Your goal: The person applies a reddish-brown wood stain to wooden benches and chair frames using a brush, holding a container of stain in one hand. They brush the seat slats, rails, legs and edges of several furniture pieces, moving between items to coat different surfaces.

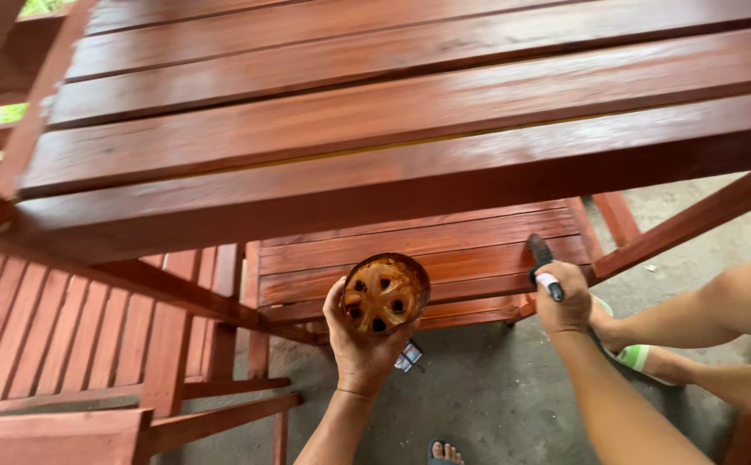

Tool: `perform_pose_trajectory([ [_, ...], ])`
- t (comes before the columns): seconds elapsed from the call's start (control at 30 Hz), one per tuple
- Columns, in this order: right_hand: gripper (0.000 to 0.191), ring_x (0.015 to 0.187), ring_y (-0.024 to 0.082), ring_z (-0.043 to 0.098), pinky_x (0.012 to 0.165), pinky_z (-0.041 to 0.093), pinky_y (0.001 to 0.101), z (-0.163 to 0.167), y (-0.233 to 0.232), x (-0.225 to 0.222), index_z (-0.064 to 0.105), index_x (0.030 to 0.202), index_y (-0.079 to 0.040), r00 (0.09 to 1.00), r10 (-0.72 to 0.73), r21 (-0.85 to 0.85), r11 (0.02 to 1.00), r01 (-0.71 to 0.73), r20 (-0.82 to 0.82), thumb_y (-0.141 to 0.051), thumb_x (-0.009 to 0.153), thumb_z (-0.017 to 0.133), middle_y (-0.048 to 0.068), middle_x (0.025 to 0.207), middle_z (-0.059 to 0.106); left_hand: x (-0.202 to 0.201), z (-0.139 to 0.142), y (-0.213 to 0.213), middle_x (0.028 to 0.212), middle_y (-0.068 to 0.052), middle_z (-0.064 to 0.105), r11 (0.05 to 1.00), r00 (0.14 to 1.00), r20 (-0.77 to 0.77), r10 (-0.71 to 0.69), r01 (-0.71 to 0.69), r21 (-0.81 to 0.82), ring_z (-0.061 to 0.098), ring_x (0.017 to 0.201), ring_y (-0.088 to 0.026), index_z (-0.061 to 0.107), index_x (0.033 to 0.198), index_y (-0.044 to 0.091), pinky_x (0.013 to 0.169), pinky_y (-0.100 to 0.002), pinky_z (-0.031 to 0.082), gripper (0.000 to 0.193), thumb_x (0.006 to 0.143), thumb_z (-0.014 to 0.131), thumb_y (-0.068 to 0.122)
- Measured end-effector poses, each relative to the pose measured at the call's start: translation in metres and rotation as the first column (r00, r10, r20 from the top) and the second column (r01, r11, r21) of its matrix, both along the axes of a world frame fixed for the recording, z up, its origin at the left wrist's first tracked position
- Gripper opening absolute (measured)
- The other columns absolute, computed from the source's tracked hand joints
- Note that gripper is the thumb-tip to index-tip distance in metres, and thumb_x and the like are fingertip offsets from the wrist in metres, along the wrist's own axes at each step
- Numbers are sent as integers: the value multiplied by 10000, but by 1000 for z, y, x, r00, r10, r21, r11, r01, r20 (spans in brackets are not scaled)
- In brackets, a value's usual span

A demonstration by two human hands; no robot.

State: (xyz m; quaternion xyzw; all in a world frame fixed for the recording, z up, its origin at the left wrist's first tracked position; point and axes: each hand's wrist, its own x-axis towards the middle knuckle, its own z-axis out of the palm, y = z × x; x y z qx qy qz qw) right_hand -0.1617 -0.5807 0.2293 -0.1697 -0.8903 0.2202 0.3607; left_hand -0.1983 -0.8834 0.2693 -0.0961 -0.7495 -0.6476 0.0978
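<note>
Holding a small round container up from below, the left hand cups it in a closed grip, fingers wrapped around its lower side and the thumb along its left edge, so the open top faces the camera. The container is stained reddish brown and shows a spoked insert with dark openings inside its rim; it sits above the palm, in front of the low slatted bench. The right hand is closed in a fist around the handle of a brush, whose dark end points up and away from the knuckles and lies against the bench's slats near their right end; a pale band of the handle shows just above the fingers. The two hands are well apart, the container to the left of the brush. Above both runs the glossy red-brown slatted table, and a matching slatted chair stands at the left. Another person's bare legs, one foot in a green sandal, rest on the concrete floor at the right.
</note>
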Motion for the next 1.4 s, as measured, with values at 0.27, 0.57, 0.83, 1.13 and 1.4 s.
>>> perform_pose_trajectory([
  [0.27,210,979,331,656,879,529,433,6,42,8,705,952,-128,972,-229,-104,969,224,-44,-4,794,766,103,998,680,-2,-7,10,1345,-133,510,996,996,25,85,-84,-27,602,1229,-252,317,1416,128,1027,-388,585,1033,613,966,164],
  [0.57,222,838,261,677,768,536,406,0,-57,-29,683,943,-148,975,-210,-396,903,166,-69,-49,789,808,71,899,688,-31,0,-45,1329,-130,503,973,973,13,229,-229,-23,575,1209,-256,311,1412,116,1028,-377,529,1043,609,973,178],
  [0.83,180,808,301,701,741,546,424,23,-213,-74,678,870,-154,997,-29,-487,873,-13,-78,-69,759,790,85,843,707,-41,10,-120,1355,-134,478,978,982,-20,187,-188,-87,545,1246,-265,319,1415,106,1068,-389,517,1039,607,965,201],
  [1.13,75,869,273,676,752,546,396,36,-339,-111,695,917,-94,952,200,-856,422,-298,-233,-159,881,704,80,922,708,-43,9,-176,1359,-159,509,977,975,-198,98,-132,-168,592,1240,-295,324,1446,101,1060,-400,541,1113,589,1006,298],
  [1.4,123,957,300,676,801,555,410,43,-378,-98,699,982,-123,923,371,-741,589,-322,-106,-171,869,692,89,1022,702,-36,13,-169,1370,-152,493,978,983,-173,55,-88,-190,568,1257,-292,308,1453,100,1074,-407,514,1115,584,990,256],
])
